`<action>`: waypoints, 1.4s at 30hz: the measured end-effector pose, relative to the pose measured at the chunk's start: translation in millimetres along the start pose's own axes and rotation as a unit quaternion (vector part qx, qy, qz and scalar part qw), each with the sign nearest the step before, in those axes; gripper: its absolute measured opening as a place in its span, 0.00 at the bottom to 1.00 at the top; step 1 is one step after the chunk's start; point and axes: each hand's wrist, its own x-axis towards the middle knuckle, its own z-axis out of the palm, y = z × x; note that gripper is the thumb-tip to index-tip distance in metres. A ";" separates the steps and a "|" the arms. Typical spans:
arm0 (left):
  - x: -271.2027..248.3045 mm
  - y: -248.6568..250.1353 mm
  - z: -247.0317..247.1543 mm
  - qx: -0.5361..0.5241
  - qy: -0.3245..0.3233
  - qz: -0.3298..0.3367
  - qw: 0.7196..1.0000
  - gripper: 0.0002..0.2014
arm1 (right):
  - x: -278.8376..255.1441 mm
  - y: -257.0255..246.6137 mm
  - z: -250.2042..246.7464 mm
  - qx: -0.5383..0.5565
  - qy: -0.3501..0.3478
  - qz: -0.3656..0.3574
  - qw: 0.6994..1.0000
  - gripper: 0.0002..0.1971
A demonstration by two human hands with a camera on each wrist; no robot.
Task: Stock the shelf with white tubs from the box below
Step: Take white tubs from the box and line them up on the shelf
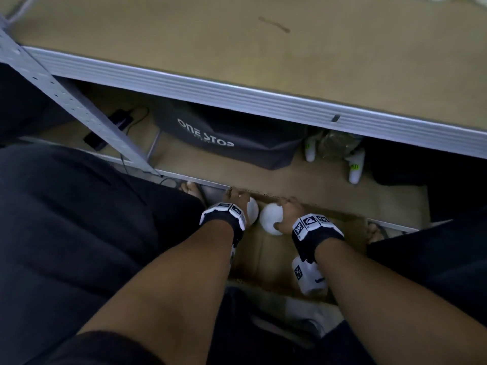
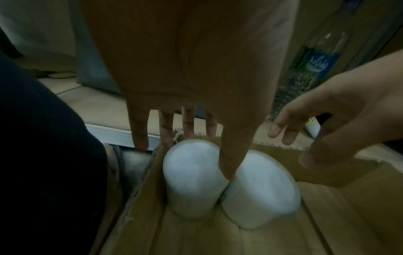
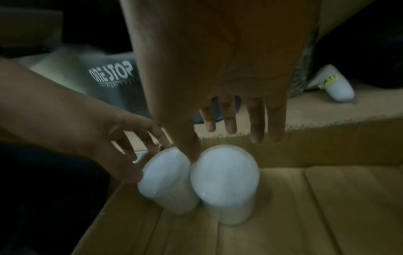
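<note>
Two white tubs stand side by side in the far left corner of an open cardboard box [image 1: 266, 255] on the floor. My left hand [image 1: 237, 199] reaches over the left tub [image 1: 253, 209], its fingers [image 2: 165, 127] straight past the tub's far edge and the thumb [image 2: 229, 155] pointing down beside it. My right hand [image 1: 286, 210] spreads over the right tub [image 1: 269, 219], with the thumb [image 3: 191, 146] dipping between the tubs and the fingers [image 3: 231, 119] straight above the box wall. Neither hand clasps a tub. The tan shelf board [image 1: 263, 48] lies above.
The shelf's grey metal rim [image 1: 237, 98] and slanted upright post [image 1: 66, 101] overhang the box. On the lower level sit a grey "ONE STOP" bag [image 1: 224, 138], white bottles [image 1: 355, 169], a dark device with a cable [image 1: 120, 119] and a water bottle [image 2: 314, 69]. My feet [image 1: 192, 189] flank the box.
</note>
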 end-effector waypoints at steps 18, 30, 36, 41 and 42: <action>12.9 12.3 30.1 0.069 0.121 -0.017 0.990 0.26 | 44.5 -11.0 52.4 0.031 0.022 0.036 0.999 0.42; -9.1 22.6 7.6 -0.002 0.036 -0.040 0.999 0.40 | 19.0 -10.9 19.3 0.035 0.011 0.038 0.999 0.44; -36.9 26.5 -26.0 -0.041 0.073 0.000 0.996 0.46 | -14.8 -9.9 -16.2 0.057 0.043 0.043 0.997 0.38; -71.5 32.7 -66.7 -0.045 0.101 0.031 0.993 0.47 | -57.3 -12.1 -52.2 0.025 0.071 0.028 0.997 0.42; -80.2 35.0 -75.9 -0.042 0.113 0.041 0.992 0.46 | -67.0 -12.6 -59.2 0.020 0.075 0.019 0.997 0.39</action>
